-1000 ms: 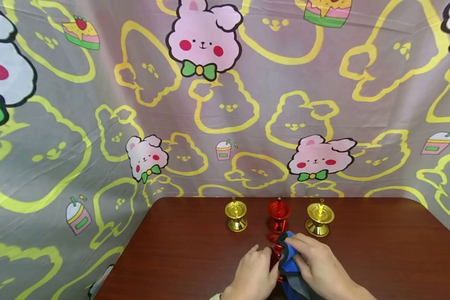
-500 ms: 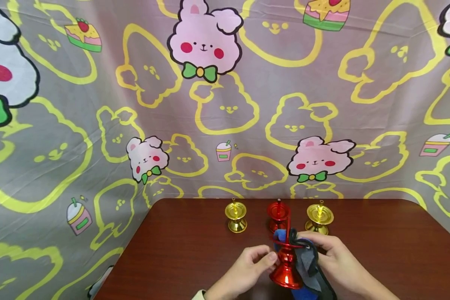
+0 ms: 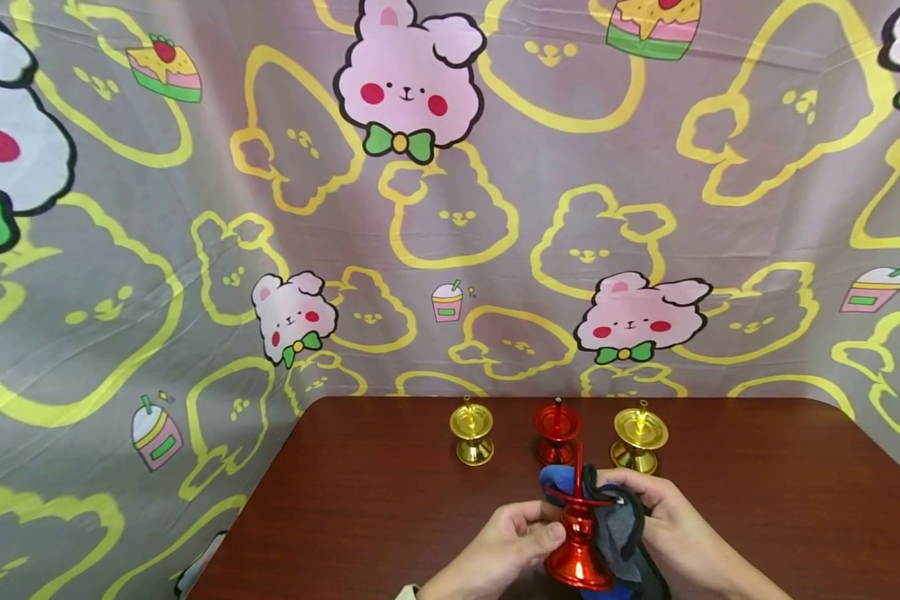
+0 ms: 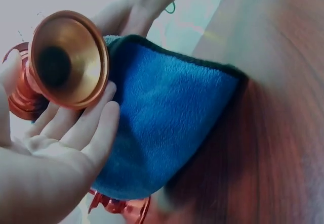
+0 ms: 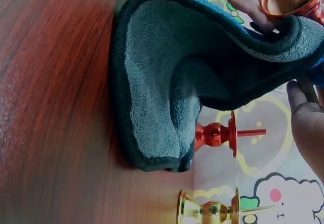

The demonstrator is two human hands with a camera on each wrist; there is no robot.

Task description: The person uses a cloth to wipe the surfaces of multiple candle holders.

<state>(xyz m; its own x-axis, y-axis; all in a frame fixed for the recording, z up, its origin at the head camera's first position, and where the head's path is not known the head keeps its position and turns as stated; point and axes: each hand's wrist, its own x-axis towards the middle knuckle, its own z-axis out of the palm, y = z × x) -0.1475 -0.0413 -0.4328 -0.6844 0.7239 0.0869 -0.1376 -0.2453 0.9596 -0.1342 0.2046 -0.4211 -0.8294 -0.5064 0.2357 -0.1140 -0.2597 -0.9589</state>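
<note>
A shiny red candle holder [image 3: 579,562] with a thin upright spike is up in front of me, slightly tilted. My left hand [image 3: 506,542] grips its stem and flared base between thumb and fingers. In the left wrist view, the underside of that candle holder [image 4: 91,57] is hollow and coppery. My right hand [image 3: 678,529] holds a blue and grey cloth [image 3: 621,533] with dark edging against the right side and back of the holder's dish. Folds of the cloth [image 5: 152,82] hang down in the right wrist view and cover part of the right fingers.
Behind the hands stand a gold candle holder [image 3: 475,450] on the left, a second red candle holder [image 3: 557,423] in the middle and another gold candle holder [image 3: 637,454] on the right. The brown table [image 3: 345,500] meets a patterned fabric backdrop [image 3: 390,250] at its far edge.
The red candle holder, earlier mostly hidden and lying over, has been turned upright with the cloth around it. Over the last half second it has lowered slightly, and my left hand has closed in on it.
</note>
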